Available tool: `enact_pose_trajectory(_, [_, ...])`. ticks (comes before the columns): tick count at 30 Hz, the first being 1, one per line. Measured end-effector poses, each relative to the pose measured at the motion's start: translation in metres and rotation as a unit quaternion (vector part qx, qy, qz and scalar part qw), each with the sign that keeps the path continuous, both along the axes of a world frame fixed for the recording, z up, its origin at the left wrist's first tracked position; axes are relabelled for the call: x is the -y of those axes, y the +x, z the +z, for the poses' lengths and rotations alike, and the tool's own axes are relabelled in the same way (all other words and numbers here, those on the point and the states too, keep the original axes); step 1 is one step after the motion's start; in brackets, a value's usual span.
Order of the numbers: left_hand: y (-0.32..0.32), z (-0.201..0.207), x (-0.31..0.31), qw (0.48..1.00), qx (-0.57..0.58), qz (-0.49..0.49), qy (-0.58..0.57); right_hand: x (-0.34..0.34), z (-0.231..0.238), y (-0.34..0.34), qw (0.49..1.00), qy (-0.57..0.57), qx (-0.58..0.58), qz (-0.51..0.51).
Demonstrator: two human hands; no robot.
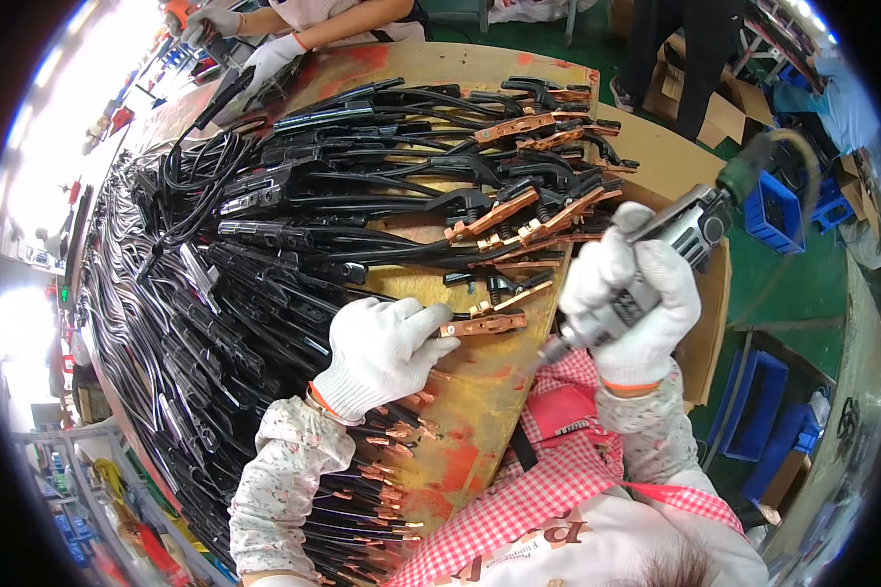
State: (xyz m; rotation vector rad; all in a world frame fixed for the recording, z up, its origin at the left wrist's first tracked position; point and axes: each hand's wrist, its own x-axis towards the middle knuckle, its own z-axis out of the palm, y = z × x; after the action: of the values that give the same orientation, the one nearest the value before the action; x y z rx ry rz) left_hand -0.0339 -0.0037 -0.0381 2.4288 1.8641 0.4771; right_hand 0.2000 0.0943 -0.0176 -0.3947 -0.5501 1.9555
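Note:
My left hand [382,354], in a white knit glove, pinches the near end of a copper clamp jaw [487,325] just above the yellow table board [470,411]. Gripped in my gloved right hand [646,303] is a silver air screwdriver [697,233] with a hose at its back end. Its tip points down-left and stays apart from the copper jaw. Beyond my left hand lie several finished-looking electrode holders [499,210] with copper jaws and black handles. Below it, bare copper cable ends [387,479] rest in a row along the board.
Bundled black cables [137,323] and black handles cover the table's left side. Across the table, another person's gloved hand [274,61] touches the cables, and the other holds an orange tool [178,14]. An open cardboard box [710,333] and blue crates [775,213] stand at right.

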Motion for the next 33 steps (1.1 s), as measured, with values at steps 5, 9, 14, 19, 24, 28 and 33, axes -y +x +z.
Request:
enact_pose_trajectory(5, [-0.001,0.001,0.0,1.0,-0.008,-0.011,-0.023,0.009,0.001,-0.037,0.997,0.032,-0.069,0.002])
enact_pose_trajectory(9, [-0.001,-0.005,0.002,1.0,-0.003,0.011,-0.026,0.018,-0.003,-0.051,0.999,0.051,-0.013,-0.006])
enact_pose_trajectory(14, [0.0,-0.004,0.003,0.999,-0.004,0.012,-0.04,0.018,-0.017,-0.048,0.985,0.131,0.091,0.066])
enact_pose_trajectory(19, [0.0,-0.005,0.002,0.999,0.003,0.017,-0.051,0.019,-0.01,-0.049,0.967,0.13,0.211,0.064])
enact_pose_trajectory(24, [0.002,-0.004,0.003,0.998,-0.017,0.025,-0.063,0.012,0.007,-0.048,0.948,0.261,0.163,0.079])
enact_pose_trajectory(28, [0.003,-0.007,0.005,0.997,-0.002,0.035,-0.064,0.006,-0.008,-0.046,0.922,0.325,0.179,0.113])
enact_pose_trajectory(33, [0.003,-0.01,0.005,0.997,0.0,0.038,-0.066,0.016,-0.02,-0.048,0.93,0.305,0.171,0.115])
